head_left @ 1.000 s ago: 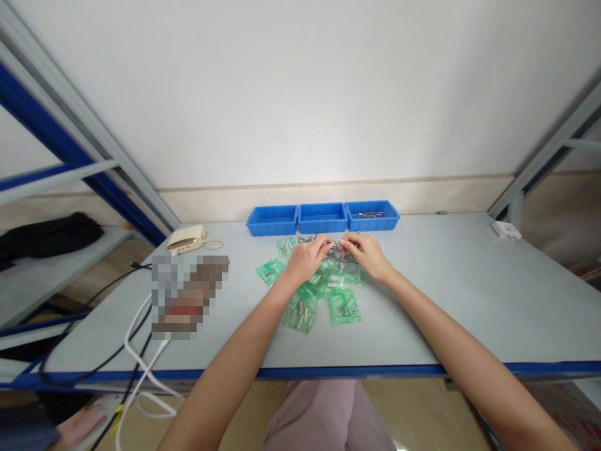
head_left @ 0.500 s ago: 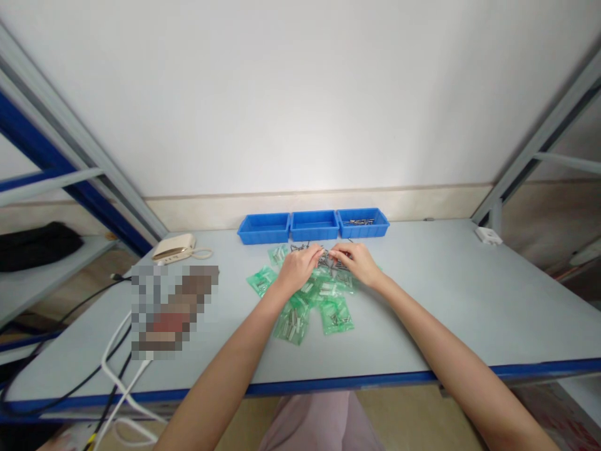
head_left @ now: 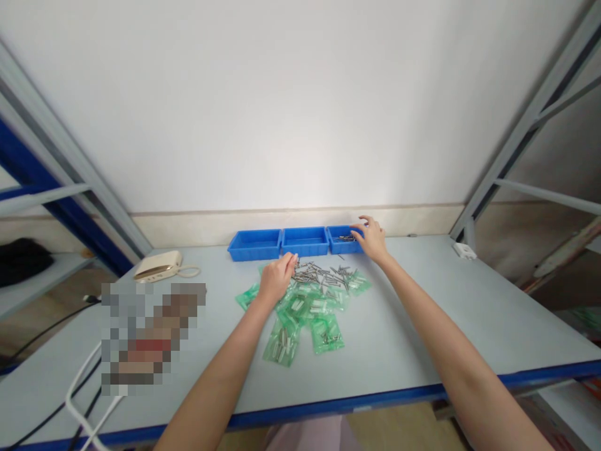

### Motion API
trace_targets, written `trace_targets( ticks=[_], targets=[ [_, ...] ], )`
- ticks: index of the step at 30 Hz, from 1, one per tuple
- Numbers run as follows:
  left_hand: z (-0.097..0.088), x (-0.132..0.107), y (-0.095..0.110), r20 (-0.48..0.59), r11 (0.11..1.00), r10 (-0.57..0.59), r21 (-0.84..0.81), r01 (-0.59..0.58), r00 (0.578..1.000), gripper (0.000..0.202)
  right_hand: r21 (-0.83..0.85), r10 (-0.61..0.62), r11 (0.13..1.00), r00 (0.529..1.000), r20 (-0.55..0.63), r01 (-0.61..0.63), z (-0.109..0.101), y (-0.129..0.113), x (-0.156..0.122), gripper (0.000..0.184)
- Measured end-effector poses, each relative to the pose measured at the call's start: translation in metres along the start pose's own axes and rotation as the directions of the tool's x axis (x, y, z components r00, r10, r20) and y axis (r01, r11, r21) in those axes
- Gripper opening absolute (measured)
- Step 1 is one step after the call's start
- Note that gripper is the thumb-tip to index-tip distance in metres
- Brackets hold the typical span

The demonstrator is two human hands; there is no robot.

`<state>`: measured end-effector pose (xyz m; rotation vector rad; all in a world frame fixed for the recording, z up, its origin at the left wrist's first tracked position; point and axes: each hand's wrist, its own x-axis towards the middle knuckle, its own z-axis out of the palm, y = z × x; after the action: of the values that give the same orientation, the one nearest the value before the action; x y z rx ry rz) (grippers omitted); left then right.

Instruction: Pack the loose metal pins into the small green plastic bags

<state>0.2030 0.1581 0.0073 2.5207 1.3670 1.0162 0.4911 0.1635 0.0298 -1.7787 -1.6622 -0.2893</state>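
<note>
My right hand is over the right end of the right-hand blue bin, its fingers apart with nothing visible between them. A few thin metal pieces lie in that bin. My left hand is closed at the left edge of a pile of loose thin metal pieces, which look like screws or pins. Whatever its fingertips pinch is too small to make out. In front of the pile lie several green clear bags with metal pieces inside, partly overlapping and some tucked beneath the loose ones.
Two more blue bins, a left one and a middle one, stand in the same row by the wall. On the left are a cream device with a strap, a blurred-out patch and cables. A white plug sits far right.
My right hand has left the pile, moved to the right-hand bin and opened. My left hand stays closed and has shifted a little left. The camera view has tilted slightly.
</note>
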Motion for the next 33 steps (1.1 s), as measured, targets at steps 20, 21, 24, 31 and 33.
trace_targets(
  ticks=[20, 21, 24, 31, 33],
  targets=[
    [0.003, -0.002, 0.004, 0.034, 0.99, 0.053, 0.128, -0.057, 0.998, 0.037, 0.045, -0.172, 0.984, 0.859, 0.483, 0.172, 0.037, -0.098, -0.044, 0.012],
    [0.004, -0.002, 0.004, 0.037, 0.99, 0.056, 0.131, -0.06, 0.998, 0.037, 0.06, -0.187, 0.982, 0.852, 0.488, 0.182, 0.036, -0.097, -0.044, 0.012],
    [0.005, -0.002, 0.003, 0.047, 0.988, 0.058, 0.139, -0.064, 0.997, 0.037, 0.095, -0.227, 0.974, 0.838, 0.496, 0.207, 0.035, -0.095, -0.045, 0.014],
    [0.007, -0.002, 0.004, 0.09, 0.984, 0.046, 0.165, -0.061, 0.995, 0.037, 0.115, -0.225, 0.974, 0.853, 0.471, 0.193, 0.043, -0.091, -0.049, 0.02],
    [0.007, -0.001, 0.005, 0.108, 0.984, 0.039, 0.17, -0.057, 0.993, 0.038, 0.118, -0.209, 0.978, 0.86, 0.466, 0.173, 0.046, -0.092, -0.048, 0.014]
  ],
)
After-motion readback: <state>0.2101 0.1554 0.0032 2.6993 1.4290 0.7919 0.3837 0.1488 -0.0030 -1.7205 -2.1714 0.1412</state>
